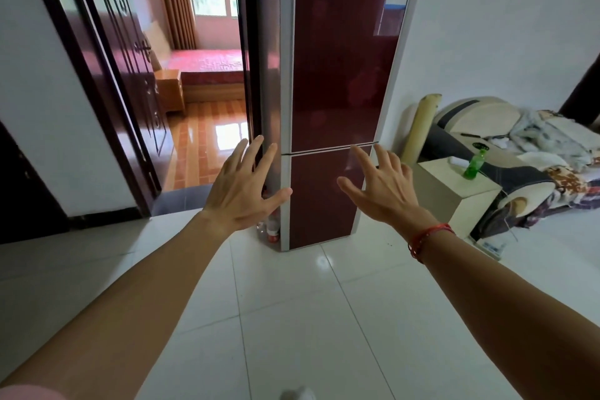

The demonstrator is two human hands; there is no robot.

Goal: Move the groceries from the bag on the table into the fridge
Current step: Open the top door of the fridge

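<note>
Both arms reach straight ahead, left hand [242, 187] and right hand [384, 190] each with the grip spread and empty, the tall fridge [341, 58] dead ahead with doors closed, right hand lined up with the door seam, bag nowhere in view.

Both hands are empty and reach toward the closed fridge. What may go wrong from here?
1. The left hand and right hand hold nothing and no bag is in view; opening the fridge now may leave its door open while groceries are fetched.
2. The bottles on the floor at its left corner could be kicked over.
3. The door might swing against the cabinet with the green bottle.
</note>
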